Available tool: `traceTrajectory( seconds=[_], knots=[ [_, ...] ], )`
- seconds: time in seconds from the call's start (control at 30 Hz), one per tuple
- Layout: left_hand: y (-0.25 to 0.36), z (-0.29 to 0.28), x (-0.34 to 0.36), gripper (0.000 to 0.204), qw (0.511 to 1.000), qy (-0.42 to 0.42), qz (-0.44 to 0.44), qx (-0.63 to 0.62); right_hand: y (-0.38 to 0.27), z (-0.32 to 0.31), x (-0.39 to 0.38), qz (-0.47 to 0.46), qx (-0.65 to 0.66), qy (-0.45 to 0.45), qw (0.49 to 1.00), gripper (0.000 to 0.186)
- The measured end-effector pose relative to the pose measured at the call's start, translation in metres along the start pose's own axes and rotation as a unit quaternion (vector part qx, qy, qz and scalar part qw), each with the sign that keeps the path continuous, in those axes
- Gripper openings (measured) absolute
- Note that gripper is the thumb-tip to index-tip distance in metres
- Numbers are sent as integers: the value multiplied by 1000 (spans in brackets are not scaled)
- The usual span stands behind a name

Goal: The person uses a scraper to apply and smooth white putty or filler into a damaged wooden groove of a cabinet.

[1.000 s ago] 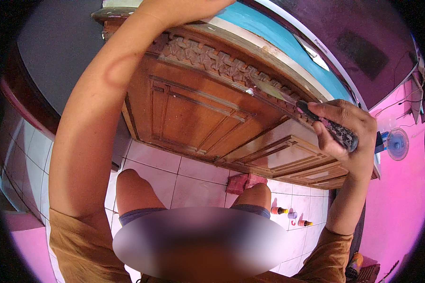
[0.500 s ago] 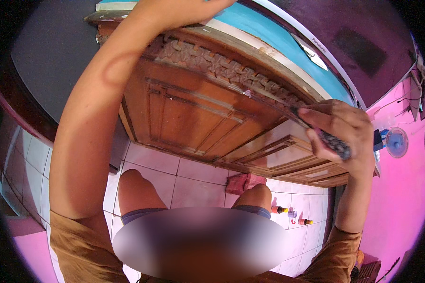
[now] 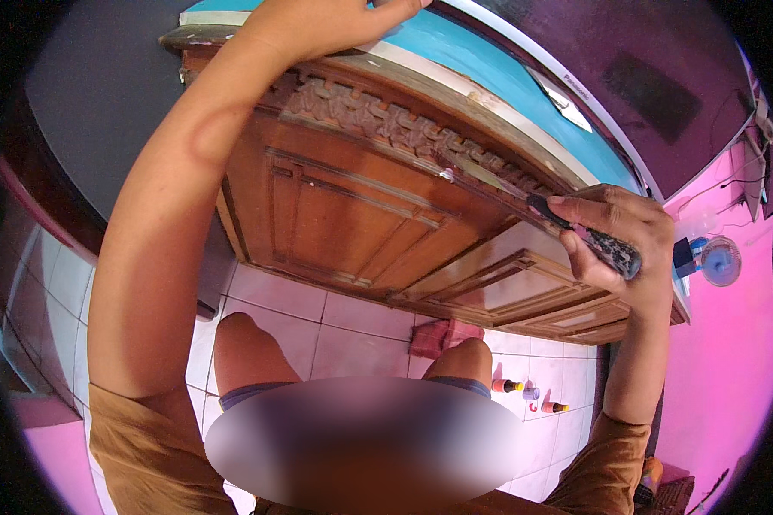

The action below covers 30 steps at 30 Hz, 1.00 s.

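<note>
The right hand (image 3: 617,225) is gripping a mottled-handled knife (image 3: 608,249), right of centre; its blade (image 3: 493,179), blurred a moment ago, is now showing pale along the knobbly carved trim (image 3: 374,118), work seemingly staying there; at the top, the left hand (image 3: 339,26) is lying over the glossy panelled wooden cabinet (image 3: 339,202), its cropped grip unreadable.

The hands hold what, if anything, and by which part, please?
Right hand: a knife, by its handle; left hand: cropped, so I cannot tell.
</note>
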State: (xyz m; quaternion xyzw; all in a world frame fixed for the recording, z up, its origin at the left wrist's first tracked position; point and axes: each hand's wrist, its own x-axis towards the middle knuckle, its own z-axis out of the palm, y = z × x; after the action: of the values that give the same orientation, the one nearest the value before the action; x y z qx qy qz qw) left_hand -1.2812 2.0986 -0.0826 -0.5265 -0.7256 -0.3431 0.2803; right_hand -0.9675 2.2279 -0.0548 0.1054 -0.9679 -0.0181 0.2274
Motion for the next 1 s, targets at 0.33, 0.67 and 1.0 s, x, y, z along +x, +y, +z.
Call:
traceTrajectory(
  seconds=[0.33, 0.67, 1.0],
  knots=[
    [0, -2, 2, 62, 1000, -26, -9, 9, -3, 4, -1, 7, -14, 24, 1000, 28],
    [0, -5, 1, 62, 999, -43, -10, 14, -18, 10, 0, 4, -51, 23, 998, 29],
    [3, -2, 3, 61, 999, -51, -12, 4, -24, -1, -12, 83, -34, 15, 996, 23]
  ],
)
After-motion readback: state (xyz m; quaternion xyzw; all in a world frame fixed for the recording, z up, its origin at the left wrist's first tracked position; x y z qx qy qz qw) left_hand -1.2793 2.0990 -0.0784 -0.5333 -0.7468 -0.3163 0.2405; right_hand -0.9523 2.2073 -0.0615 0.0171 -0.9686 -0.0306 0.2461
